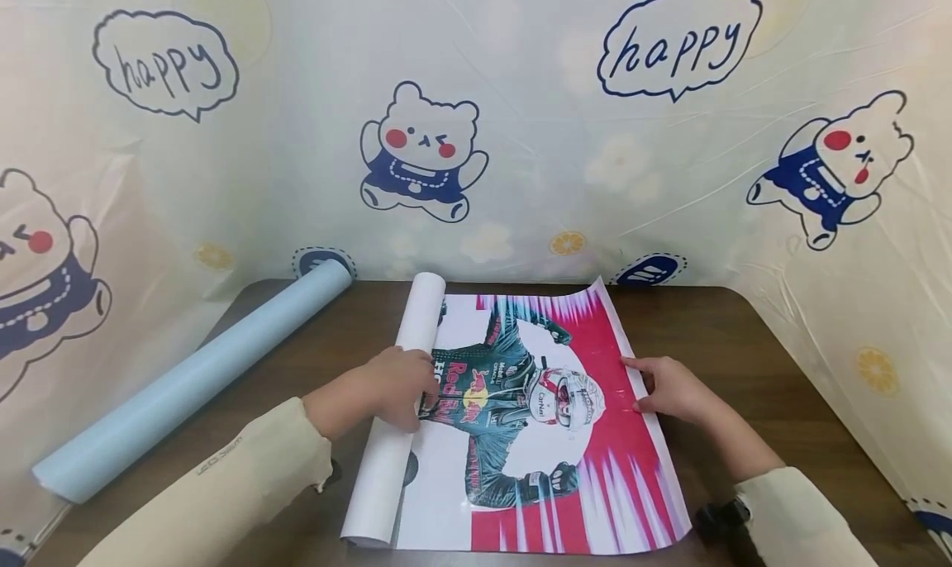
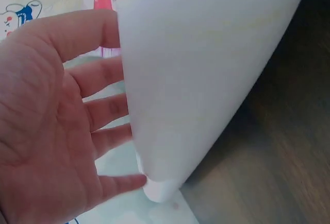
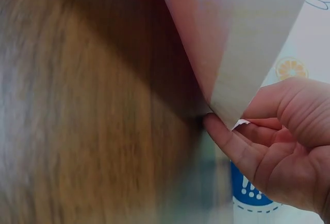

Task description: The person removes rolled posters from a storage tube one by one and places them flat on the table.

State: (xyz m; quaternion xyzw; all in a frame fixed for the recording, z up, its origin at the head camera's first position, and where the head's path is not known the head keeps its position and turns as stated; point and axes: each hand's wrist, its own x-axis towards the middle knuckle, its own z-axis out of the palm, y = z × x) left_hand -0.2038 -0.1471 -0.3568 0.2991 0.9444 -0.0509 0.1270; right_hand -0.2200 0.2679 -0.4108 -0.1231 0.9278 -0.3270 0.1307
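Note:
A partly unrolled poster (image 1: 554,468) lies on the table, showing a helmeted racing driver on red and white. Its white rolled part (image 1: 381,476) runs along the left side. My left hand (image 1: 405,385) rests over this roll; in the left wrist view its spread, mostly straight digits (image 2: 105,74) reach the roll, their tips hidden behind it. On the poster's right edge, my right hand (image 1: 673,389) pinches the margin. In the right wrist view the right hand (image 3: 289,141) holds the edge between thumb and fingers, with the sheet (image 3: 247,49) rising above.
A light blue roll (image 1: 201,377) lies slanted across the table's left side. The brown wooden table (image 1: 751,360) has a curtain (image 1: 535,170) with printed bears behind it. A dark object (image 1: 717,517) sits by my right sleeve.

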